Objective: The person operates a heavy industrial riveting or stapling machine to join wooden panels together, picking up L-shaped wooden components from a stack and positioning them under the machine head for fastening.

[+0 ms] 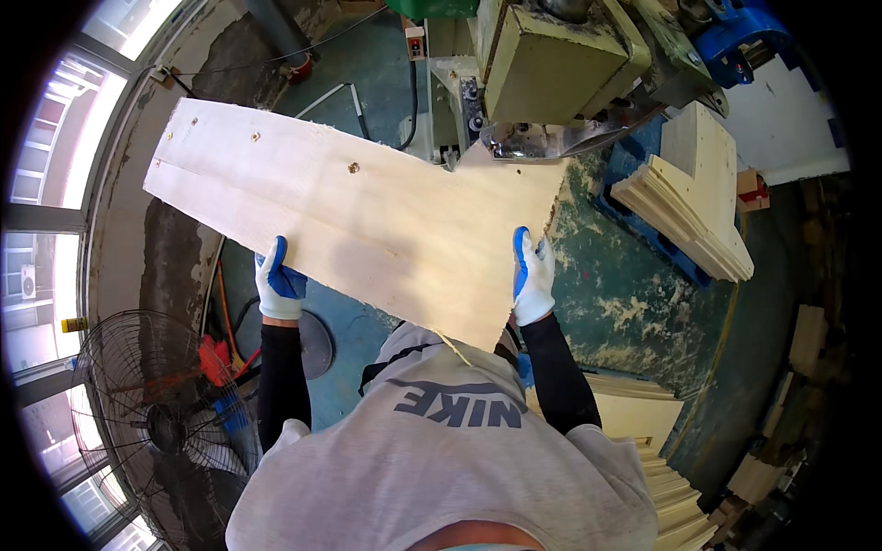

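In front of the green machine [556,73], on the person's side, is a big wood board [367,220]. The board is pale and flat. Its long way runs on a slant: one end is well off to the left of the machine, and the other end comes back from the machine toward the person's grey shirt [441,468]. The far right part of the board goes up to the low metal front of the machine. I cannot tell if the two touch there. To the right of the machine, a stack of cut boards [684,216] lies near it.

The right hand [535,280] is the one nearer to the machine. It holds the board by its right edge, thumb on top, so the board lies to the left of this hand. The left hand [280,283] is farther from the machine, out to its left. It holds the near edge of the board, with the thumb on top too. The board lies from this hand toward the machine and to the right. The other fingers are mostly hidden.

Smallest are a thin strip [452,348] at the board's near edge, on the person's side of the machine, and a brown spot [354,168] on the board, left of the machine.
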Available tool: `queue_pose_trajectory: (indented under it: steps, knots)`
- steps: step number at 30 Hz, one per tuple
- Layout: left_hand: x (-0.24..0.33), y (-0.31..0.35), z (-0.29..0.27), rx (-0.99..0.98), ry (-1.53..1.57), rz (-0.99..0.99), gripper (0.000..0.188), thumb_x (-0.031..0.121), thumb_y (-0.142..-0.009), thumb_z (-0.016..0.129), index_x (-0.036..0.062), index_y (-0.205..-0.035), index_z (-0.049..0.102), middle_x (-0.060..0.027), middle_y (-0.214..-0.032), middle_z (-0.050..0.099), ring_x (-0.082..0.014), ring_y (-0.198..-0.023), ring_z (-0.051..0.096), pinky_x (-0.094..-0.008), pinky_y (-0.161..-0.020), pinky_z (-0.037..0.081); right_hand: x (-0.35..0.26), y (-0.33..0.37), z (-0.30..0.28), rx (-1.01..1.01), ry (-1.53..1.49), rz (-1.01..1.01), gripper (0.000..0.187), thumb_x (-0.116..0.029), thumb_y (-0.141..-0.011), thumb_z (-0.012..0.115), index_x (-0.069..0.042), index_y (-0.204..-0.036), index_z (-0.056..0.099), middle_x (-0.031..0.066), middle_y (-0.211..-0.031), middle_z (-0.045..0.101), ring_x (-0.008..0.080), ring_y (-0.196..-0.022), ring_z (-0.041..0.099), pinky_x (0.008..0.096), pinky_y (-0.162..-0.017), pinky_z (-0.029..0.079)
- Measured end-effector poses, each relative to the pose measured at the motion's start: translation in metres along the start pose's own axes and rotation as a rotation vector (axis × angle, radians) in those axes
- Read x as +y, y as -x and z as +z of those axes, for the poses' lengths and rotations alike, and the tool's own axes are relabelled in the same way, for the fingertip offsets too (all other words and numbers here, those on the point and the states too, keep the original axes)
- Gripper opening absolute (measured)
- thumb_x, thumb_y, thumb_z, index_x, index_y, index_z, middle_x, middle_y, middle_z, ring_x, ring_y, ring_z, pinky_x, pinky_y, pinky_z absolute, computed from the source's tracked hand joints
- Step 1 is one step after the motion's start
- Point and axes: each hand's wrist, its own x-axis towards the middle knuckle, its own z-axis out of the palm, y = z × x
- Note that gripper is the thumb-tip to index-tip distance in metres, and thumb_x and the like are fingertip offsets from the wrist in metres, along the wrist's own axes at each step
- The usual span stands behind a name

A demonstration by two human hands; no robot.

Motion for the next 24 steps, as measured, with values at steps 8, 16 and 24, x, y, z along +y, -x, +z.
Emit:
queue_pose_trajectory:
  steps: [8,16,24]
  knots:
    - [-0.002,-0.029,-0.024,0.061,-0.038,0.058,0.051,-0.004,-0.091,0.061,0.0055,-0.139,0.047,-0.0127,-0.129,0.059,-0.0290,-0.116,0.062,-0.0442,-0.098,0.054,-0.014,-0.025,0.040,-0.151,0.064,0.043,0.030,-0.021,-0.100,0.060,0.001,-0.121,0.055,0.0044,-0.108,0.061,0.0089,-0.096,0.058,0.0253,-0.085,0.049]
    - [0.006,-0.032,-0.047,0.068,-0.119,-0.005,0.045,0.002,-0.094,0.058,0.0036,-0.138,0.048,-0.0124,-0.127,0.062,-0.0289,-0.115,0.063,-0.0446,-0.099,0.053,0.010,-0.014,0.040,-0.126,0.100,0.012,0.040,-0.024,-0.099,0.060,0.005,-0.125,0.051,0.0094,-0.117,0.060,0.0162,-0.105,0.057,0.0317,-0.095,0.046]
    - [0.013,-0.051,-0.037,0.039,-0.060,-0.129,0.044,-0.003,-0.092,0.059,0.0038,-0.135,0.050,-0.0114,-0.123,0.062,-0.0270,-0.111,0.063,-0.0416,-0.097,0.053,0.003,-0.003,0.056,-0.069,-0.086,0.001,0.041,-0.024,-0.099,0.060,0.007,-0.124,0.051,0.0110,-0.117,0.059,0.0140,-0.106,0.054,0.0290,-0.094,0.045]
